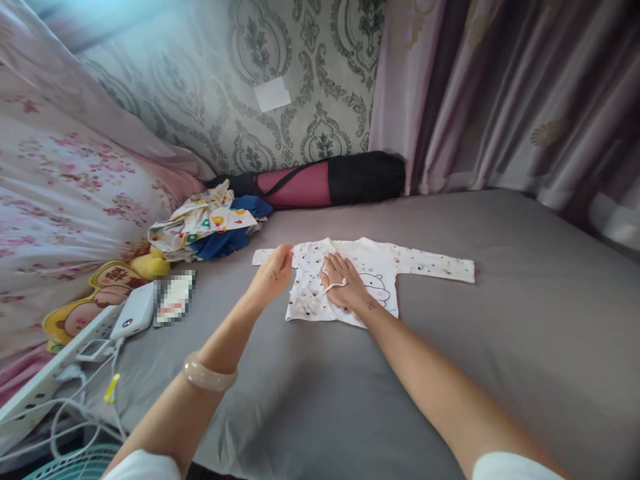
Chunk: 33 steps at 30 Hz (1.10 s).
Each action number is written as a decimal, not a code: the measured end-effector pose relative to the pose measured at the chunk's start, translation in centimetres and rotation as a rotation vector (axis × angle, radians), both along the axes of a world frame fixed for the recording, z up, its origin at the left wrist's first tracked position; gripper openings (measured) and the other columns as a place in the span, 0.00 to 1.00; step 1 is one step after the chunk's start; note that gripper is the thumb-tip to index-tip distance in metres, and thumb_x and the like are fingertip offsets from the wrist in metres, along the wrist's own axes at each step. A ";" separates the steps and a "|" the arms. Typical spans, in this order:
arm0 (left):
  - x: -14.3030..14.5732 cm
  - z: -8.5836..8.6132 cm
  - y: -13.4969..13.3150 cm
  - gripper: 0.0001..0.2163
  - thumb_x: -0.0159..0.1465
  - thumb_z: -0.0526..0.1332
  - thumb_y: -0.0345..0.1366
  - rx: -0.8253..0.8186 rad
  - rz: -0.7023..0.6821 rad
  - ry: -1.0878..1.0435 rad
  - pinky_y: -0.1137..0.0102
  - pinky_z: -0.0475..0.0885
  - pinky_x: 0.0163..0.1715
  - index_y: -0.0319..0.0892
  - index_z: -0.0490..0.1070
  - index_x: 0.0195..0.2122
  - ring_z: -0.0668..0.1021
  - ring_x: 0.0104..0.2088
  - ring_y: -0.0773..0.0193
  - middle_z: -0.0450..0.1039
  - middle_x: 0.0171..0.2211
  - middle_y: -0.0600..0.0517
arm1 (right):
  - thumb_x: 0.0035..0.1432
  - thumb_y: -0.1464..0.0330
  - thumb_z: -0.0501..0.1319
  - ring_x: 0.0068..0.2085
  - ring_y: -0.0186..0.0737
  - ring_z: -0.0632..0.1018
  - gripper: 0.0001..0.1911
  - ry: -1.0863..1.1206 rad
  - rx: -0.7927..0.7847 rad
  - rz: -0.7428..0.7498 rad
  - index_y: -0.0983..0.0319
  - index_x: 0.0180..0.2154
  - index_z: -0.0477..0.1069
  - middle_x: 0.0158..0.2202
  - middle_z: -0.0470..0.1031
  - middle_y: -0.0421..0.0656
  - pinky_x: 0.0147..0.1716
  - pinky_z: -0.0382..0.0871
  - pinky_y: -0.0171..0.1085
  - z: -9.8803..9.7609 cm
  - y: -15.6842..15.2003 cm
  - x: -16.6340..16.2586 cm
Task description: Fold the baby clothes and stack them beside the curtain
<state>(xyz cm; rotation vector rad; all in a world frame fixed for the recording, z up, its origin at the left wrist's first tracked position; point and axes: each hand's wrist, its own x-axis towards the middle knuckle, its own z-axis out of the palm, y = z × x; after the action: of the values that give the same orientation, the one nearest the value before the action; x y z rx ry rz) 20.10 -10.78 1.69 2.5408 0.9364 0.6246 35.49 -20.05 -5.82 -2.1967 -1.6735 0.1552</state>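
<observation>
A small white baby shirt [385,263] with tiny prints and a cartoon face lies spread flat on the grey bed sheet [500,347], sleeves out to both sides. My right hand [343,280] lies flat and open on the middle of the shirt, a white tie string across its fingers. My left hand [274,273] reaches the shirt's left sleeve and front edge, fingers together and curled at the cloth; whether it pinches the cloth I cannot tell. A pale bangle [207,375] circles my left wrist.
A heap of printed and blue clothes [210,227] lies at the back left. A rolled pink and black mat [325,181] rests against the wall. A white power bank [133,312], power strip [55,370] with cables, and a yellow toy [100,293] sit left. Curtains [500,93] hang at right.
</observation>
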 end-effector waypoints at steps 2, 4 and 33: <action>0.1 -2.6 -0.3 0.18 0.68 0.45 0.39 0.040 -0.082 0.127 0.60 0.68 0.52 0.39 0.65 0.53 0.74 0.52 0.56 0.73 0.49 0.40 | 0.67 0.60 0.38 0.69 0.45 0.45 0.32 0.006 -0.004 0.005 0.72 0.65 0.51 0.69 0.47 0.50 0.65 0.35 0.45 0.1 0.0 0.0; -0.1 -5.0 -1.1 0.22 0.68 0.45 0.43 0.072 -0.176 0.252 0.57 0.61 0.59 0.35 0.61 0.58 0.64 0.62 0.52 0.63 0.60 0.36 | 0.67 0.60 0.38 0.69 0.45 0.45 0.32 0.019 -0.006 0.018 0.73 0.65 0.51 0.69 0.46 0.51 0.65 0.36 0.45 0.0 0.0 -0.1; 8.1 -2.5 -2.8 0.17 0.68 0.46 0.37 0.095 -0.374 0.130 0.59 0.63 0.56 0.38 0.64 0.55 0.72 0.54 0.55 0.68 0.55 0.40 | 0.68 0.58 0.37 0.68 0.47 0.47 0.33 0.050 -0.187 -0.326 0.71 0.66 0.48 0.69 0.46 0.53 0.65 0.40 0.47 3.7 -9.1 9.2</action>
<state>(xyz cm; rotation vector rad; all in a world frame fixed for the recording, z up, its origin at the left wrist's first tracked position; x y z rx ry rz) 28.23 -13.59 -0.83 2.7669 0.4545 0.4038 44.69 -29.16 -2.15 -2.5463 -1.2978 0.2857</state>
